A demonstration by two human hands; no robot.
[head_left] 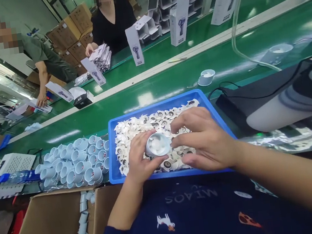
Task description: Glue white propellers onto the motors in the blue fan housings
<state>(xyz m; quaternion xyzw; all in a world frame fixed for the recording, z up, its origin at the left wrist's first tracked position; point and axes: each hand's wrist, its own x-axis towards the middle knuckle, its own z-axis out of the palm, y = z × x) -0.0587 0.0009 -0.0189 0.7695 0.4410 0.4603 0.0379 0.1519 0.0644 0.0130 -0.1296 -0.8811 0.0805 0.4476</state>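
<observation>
My left hand (137, 157) is wrapped round a light blue cylindrical housing (168, 144), its round opening facing up toward me. White parts that look like fan blades show inside it. To its right, my right hand (207, 135) has its fingers apart and bent, the fingertips close to the housing's rim; I see nothing held in it. Both hands are above a blue tray (204, 100) full of white fan impellers (130, 126) with dark round centres.
Many light blue housings (78, 155) are piled left of the tray, more in a cardboard box (44, 233) below. A single housing (206, 77) stands on the green conveyor (165, 79). White cartons (135, 46) line the far side, where two people work. A white cylinder (282, 107) lies right.
</observation>
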